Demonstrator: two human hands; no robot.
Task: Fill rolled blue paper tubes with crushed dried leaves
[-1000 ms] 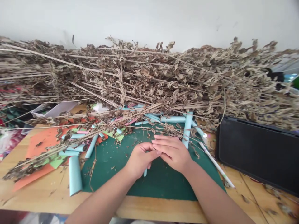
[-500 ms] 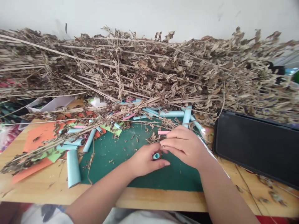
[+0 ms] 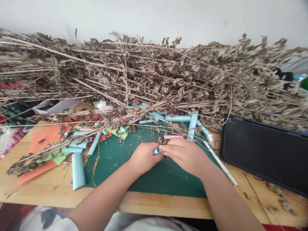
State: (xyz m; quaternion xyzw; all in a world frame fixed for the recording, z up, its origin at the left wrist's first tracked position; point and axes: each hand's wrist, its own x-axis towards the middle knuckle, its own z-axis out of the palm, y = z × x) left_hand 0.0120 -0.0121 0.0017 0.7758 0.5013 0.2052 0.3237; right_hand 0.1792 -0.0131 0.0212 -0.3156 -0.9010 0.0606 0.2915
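Note:
My left hand (image 3: 144,157) is closed round a small light-blue paper roll (image 3: 157,151), whose open end pokes out between thumb and fingers. My right hand (image 3: 185,155) meets it from the right, with its fingertips pinched at the roll's end. Both hands hover over a dark green cutting mat (image 3: 154,179) on a wooden table (image 3: 48,189). A pink paper roll (image 3: 173,137) lies just beyond my right hand.
A big heap of dried leafy stalks (image 3: 149,77) runs across the back of the table. Several blue paper rolls (image 3: 78,170) lie at left, on and beside orange paper (image 3: 36,173) and green paper. A black case (image 3: 262,154) sits at right, with a white stick (image 3: 221,165) beside it.
The hands stayed together and moved a little farther from me over the mat. The blue roll's open end has turned up into view between my fingers.

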